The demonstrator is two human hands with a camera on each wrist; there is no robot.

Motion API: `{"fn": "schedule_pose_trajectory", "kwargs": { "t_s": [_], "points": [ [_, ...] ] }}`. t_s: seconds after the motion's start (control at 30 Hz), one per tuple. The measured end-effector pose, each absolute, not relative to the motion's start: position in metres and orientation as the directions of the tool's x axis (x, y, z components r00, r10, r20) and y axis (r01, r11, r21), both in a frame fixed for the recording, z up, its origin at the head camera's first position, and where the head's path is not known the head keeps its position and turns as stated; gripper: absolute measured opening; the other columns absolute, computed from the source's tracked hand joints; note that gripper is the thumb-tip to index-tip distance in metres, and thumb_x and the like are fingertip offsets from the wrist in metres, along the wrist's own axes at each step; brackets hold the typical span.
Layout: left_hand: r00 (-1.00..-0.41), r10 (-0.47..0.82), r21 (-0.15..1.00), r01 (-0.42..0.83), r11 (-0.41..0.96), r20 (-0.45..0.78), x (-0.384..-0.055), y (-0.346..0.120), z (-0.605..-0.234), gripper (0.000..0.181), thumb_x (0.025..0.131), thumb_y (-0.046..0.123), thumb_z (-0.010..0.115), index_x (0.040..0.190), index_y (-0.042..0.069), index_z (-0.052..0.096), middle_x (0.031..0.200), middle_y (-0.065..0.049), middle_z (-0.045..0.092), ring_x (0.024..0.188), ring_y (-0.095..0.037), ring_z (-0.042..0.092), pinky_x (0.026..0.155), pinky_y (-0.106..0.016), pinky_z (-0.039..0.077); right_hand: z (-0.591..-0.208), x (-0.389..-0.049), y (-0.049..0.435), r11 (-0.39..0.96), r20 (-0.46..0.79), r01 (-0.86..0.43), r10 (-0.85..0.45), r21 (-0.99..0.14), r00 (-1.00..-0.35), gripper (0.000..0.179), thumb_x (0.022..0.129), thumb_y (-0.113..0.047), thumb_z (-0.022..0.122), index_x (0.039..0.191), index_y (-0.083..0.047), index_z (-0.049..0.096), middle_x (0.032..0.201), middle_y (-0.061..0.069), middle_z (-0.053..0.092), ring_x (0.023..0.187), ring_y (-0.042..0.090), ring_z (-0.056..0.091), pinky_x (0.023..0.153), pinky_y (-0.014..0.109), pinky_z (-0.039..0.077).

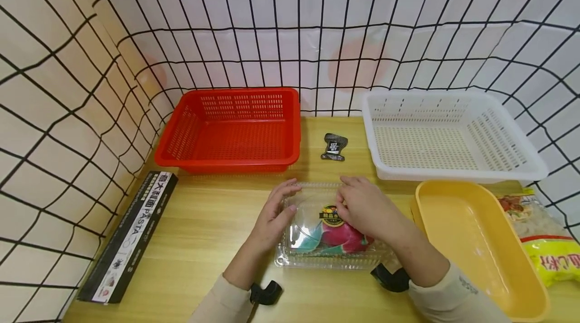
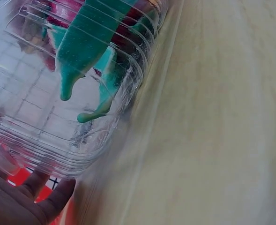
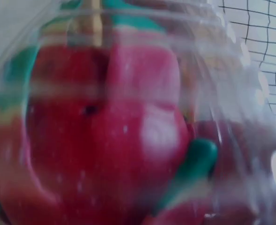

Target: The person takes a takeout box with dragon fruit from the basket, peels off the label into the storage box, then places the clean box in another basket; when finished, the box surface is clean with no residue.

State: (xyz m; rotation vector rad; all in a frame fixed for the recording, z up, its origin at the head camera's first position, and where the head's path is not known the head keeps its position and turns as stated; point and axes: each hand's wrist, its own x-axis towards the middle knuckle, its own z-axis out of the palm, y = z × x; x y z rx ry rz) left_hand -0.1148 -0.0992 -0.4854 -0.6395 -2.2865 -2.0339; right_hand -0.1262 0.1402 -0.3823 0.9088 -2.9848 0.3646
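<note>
A clear plastic clamshell box (image 1: 312,255) lies on the wooden table in front of me, with a red dragon fruit (image 1: 346,237) with green scales inside. My left hand (image 1: 277,209) grips the box's left side, its fingers reaching over the far left corner and its thumb on the lid. My right hand (image 1: 362,207) lies over the lid, fingers curled toward the far edge. The left wrist view shows the ribbed box (image 2: 58,131), the green scales of the fruit (image 2: 86,42) and my left hand's fingers (image 2: 20,201) at its end. In the right wrist view the fruit (image 3: 105,140) fills the frame, blurred.
A red basket (image 1: 233,164) stands at the back left and a white basket (image 1: 453,174) at the back right, with a small black packet (image 1: 334,146) between them. A yellow tub (image 1: 419,212) and a food bag (image 1: 544,242) lie to the right, a black pasta box (image 1: 131,235) to the left. Wire mesh walls surround the table.
</note>
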Motion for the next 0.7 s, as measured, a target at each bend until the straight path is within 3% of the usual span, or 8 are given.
{"fn": "schedule_pose_trajectory", "kwargs": {
  "t_s": [0.13,0.37,0.7],
  "points": [
    [-0.915,0.290,0.948,0.311,0.069,0.279,-0.115,-0.099,-0.485,0.043,0.097,0.005,0.051,0.139,0.008,0.054,0.159,-0.023,0.035,0.145,-0.040,0.038,0.115,-0.072,0.027,-0.385,-0.127,0.141,0.801,0.079,-0.563,-0.559,-0.204,-0.825,0.019,0.088,-0.011,0.065,0.070,-0.014,0.056,0.099,0.017,0.076,0.128,0.043,0.061,0.110,0.052,0.045],
    [-0.916,0.293,0.951,0.304,0.061,0.275,-0.115,-0.100,-0.485,0.041,0.098,0.007,0.051,0.139,0.007,0.053,0.160,-0.023,0.034,0.144,-0.040,0.038,0.113,-0.072,0.030,-0.390,-0.127,0.145,0.789,0.119,-0.537,-0.528,-0.299,-0.841,0.021,0.086,-0.010,0.064,0.070,-0.017,0.052,0.113,0.019,0.075,0.128,0.043,0.059,0.111,0.053,0.044],
    [-0.916,0.290,0.948,0.309,0.071,0.277,-0.115,-0.099,-0.483,0.043,0.097,0.006,0.051,0.139,0.008,0.054,0.160,-0.023,0.035,0.142,-0.040,0.039,0.111,-0.068,0.034,-0.394,-0.124,0.149,0.761,0.110,-0.521,-0.523,-0.387,-0.845,0.007,0.092,-0.012,0.068,0.085,-0.015,0.069,0.136,0.026,0.064,0.134,0.043,0.055,0.117,0.066,0.032]
  ]
}}
